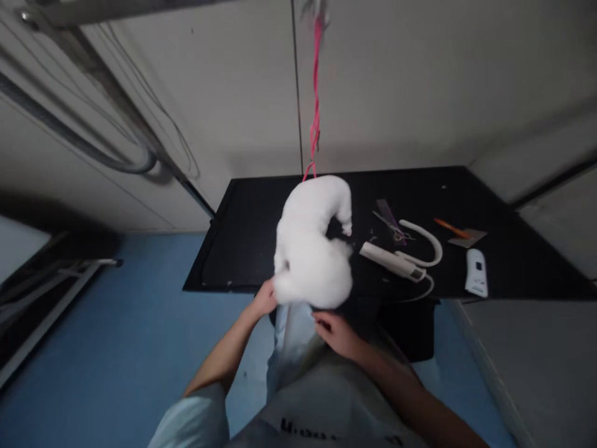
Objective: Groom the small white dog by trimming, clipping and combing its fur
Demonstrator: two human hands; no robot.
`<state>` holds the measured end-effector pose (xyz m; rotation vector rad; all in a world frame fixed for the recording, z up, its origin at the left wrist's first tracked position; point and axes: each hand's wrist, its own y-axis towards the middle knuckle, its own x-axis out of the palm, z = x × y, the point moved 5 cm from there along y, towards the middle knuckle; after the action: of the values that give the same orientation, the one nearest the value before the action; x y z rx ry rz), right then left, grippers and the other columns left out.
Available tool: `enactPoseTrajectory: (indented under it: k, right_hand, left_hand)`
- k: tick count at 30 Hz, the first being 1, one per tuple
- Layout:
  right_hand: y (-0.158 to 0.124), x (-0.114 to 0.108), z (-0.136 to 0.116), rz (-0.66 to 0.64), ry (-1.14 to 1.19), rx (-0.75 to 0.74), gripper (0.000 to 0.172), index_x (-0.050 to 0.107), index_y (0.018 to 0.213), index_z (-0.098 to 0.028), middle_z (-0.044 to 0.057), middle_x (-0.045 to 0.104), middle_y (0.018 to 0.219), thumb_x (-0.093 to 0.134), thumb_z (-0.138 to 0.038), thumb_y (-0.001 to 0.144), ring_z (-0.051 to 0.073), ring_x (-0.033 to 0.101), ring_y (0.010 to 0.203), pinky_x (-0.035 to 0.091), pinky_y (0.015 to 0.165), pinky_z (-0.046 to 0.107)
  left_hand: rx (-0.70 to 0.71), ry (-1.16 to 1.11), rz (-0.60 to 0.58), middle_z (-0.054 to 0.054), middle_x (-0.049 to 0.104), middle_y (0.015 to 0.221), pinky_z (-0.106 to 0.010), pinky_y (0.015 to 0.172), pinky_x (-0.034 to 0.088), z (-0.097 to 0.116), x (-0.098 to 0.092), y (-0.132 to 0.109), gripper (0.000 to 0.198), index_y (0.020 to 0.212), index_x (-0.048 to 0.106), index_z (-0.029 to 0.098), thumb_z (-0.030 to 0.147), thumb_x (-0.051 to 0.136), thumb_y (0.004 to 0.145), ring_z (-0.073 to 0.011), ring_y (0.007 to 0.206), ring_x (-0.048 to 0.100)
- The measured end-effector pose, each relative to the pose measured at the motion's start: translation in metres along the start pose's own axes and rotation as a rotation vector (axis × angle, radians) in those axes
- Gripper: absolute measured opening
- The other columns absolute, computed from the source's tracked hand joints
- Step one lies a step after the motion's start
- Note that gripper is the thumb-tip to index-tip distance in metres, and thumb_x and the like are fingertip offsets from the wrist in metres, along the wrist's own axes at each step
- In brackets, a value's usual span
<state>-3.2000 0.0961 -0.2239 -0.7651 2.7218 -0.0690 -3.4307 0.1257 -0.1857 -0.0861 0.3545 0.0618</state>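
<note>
Pale grey wall panels (420,81) behind, split by a thin dark vertical seam (295,87). Upper left: a grey hose (93,152) looping down beside a slanted metal bar (116,93), with thin cables (172,124) trailing along the wall. Below, blue floor (116,336), dimly lit. Black tabletop (252,242) pushed against the wall, corners rounded. At far left, a dark metal frame (51,292) low over the floor. At lower right, a light grey surface (536,367).
</note>
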Motion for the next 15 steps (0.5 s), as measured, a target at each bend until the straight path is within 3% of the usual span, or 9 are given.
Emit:
enactPoseTrajectory:
  k: [3, 6, 11, 15]
  right_hand:
    - [0.022, 0.028, -0.014, 0.003, 0.116, -0.022, 0.018, 0.071, 0.087, -0.018, 0.007, 0.074, 0.083, 0.062, -0.032, 0.081, 0.024, 0.070, 0.080, 0.057, 0.081, 0.040]
    - [0.036, 0.044, -0.037, 0.035, 0.216, -0.063, 0.019, 0.066, 0.087, -0.019, 0.006, 0.073, 0.083, 0.064, -0.038, 0.082, 0.021, 0.070, 0.082, 0.057, 0.082, 0.036]
    - [0.036, 0.039, -0.074, 0.148, 0.398, -0.170, 0.020, 0.060, 0.088, -0.020, 0.003, 0.069, 0.073, 0.067, -0.038, 0.081, 0.018, 0.069, 0.067, 0.057, 0.068, 0.030]
    - [0.035, 0.025, -0.084, 0.225, 0.308, -0.211, 0.018, 0.060, 0.085, -0.021, 0.002, 0.066, 0.069, 0.058, -0.039, 0.088, 0.017, 0.065, 0.065, 0.054, 0.064, 0.028]
  left_hand:
    - [0.005, -0.005, -0.029, -0.002, 0.052, 0.059, -0.030, 0.063, 0.040, -0.001, 0.009, -0.029, 0.061, 0.064, 0.049, 0.019, 0.071, 0.033, 0.092, -0.0146, 0.058, 0.046]
    - [0.010, -0.060, -0.025, 0.000, 0.046, 0.054, -0.027, 0.056, 0.033, 0.016, 0.019, -0.039, 0.069, 0.060, 0.045, 0.019, 0.077, 0.024, 0.091, -0.0116, 0.052, 0.039]
    - [-0.006, -0.084, 0.026, 0.001, 0.044, 0.052, -0.027, 0.054, 0.031, 0.042, 0.022, -0.043, 0.070, 0.060, 0.044, 0.020, 0.084, 0.030, 0.084, -0.0108, 0.050, 0.037]
    - [0.025, -0.057, -0.010, 0.001, 0.042, 0.048, -0.027, 0.053, 0.031, 0.059, 0.025, -0.043, 0.071, 0.054, 0.044, 0.020, 0.082, 0.028, 0.086, -0.0106, 0.048, 0.037]
